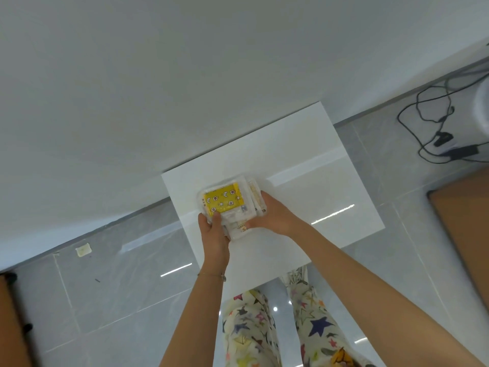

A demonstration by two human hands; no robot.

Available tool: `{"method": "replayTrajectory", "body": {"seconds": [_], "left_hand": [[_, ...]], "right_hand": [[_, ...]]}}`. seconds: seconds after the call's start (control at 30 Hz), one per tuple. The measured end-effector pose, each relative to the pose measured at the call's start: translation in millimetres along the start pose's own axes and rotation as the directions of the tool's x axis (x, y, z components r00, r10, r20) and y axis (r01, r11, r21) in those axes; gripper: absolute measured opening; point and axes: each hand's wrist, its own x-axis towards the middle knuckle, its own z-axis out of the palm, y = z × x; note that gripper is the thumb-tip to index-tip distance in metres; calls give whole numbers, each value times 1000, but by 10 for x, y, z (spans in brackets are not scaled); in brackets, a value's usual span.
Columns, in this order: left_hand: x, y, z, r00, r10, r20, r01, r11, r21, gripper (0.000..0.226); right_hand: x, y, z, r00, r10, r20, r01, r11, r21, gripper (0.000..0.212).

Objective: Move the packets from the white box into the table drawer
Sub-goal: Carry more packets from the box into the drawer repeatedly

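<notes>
White wall (158,75) fills the top of the view, and grey floor tiles (105,287) show lower down. A small white worktop (304,202) stands against the wall.

The white box (225,181) is over the worktop, near its middle. I cannot tell if it sits on the worktop or is lifted a little. A yellow packet (222,200) with moons and stars lies flat on top inside the box. More pale packets (254,197) stand on edge at the right side of the box. One more sticks out at the box's near edge.

Both hands hold the box. The left hand (214,234) grips the near left corner, with its thumb pressed on the yellow packet. The right hand (275,215) wraps round the right side of the box. So the box sits right between the two hands, and neither hand is closer than the other.

The yellow packet's long side runs from left to right, tipped a little.

No drawer can be seen from up here. I think it is under the worktop, on the side of the box nearest the person. If so, the packets must come toward the body and go down. One hand may need to let go to pull the drawer open.

Black cables (436,115) lie on the floor far to the right of the box. Star trousers (317,327) show below it.
</notes>
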Motion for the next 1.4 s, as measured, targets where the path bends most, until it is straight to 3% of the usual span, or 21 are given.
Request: {"method": "replayTrajectory", "body": {"seconds": [0.17, 0.4, 0.57, 0.87, 1.2, 1.4], "left_hand": [[-105, 132, -66, 998, 67, 6, -67, 995, 73, 12], [-461, 550, -312, 970, 242, 21, -241, 947, 211, 18], [-889, 879, -463, 957, 287, 27, -284, 922, 263, 19], [-1782, 1286, -370, 966, 256, -47, -245, 955, 167, 51], [-2465, 1443, -497, 946, 279, -167, -265, 959, 100, 54], [-2829, 1485, -801, 899, 308, -311, -315, 949, 27, 55]], "right_hand": [[-155, -23, -24, 1000, 1, 3, -1, 997, 83, 68], [-611, -337, -260, 987, 86, -137, -64, 985, 162, 59], [-1170, -739, -420, 979, 96, -179, -57, 976, 210, 52], [-1941, -1396, -303, 974, 30, -226, 31, 965, 260, 49], [-2413, -1808, -25, 973, -48, -226, 90, 979, 181, 52], [-2568, -1976, 285, 983, -93, -157, 109, 989, 96, 54]]}}
